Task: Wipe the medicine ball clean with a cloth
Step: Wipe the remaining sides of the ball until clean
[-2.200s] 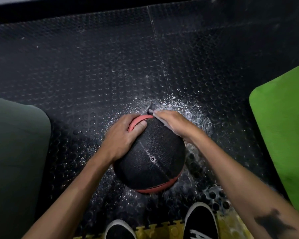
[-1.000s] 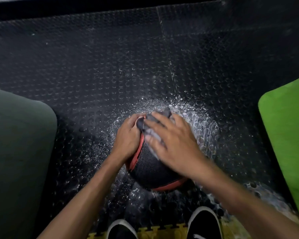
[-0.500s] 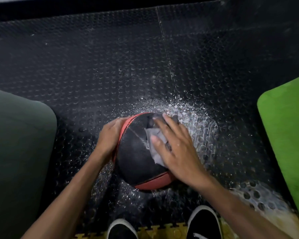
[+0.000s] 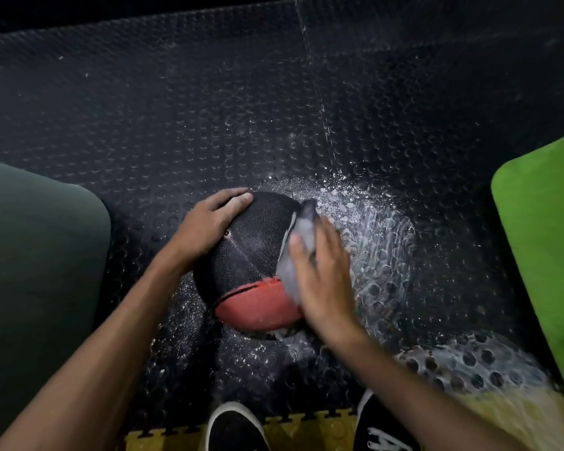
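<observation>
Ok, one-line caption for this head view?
Right hand presses a grey cloth on a medicine ball steadied by the left hand.

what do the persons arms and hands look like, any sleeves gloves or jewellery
Both forearms are bare up to the frame's edge, with no sleeves in view. The left hand and the right hand wear no gloves, and no rings, watch or wristbands show. No markings are visible on either arm in this picture. The right hand is slightly blurred.
</observation>
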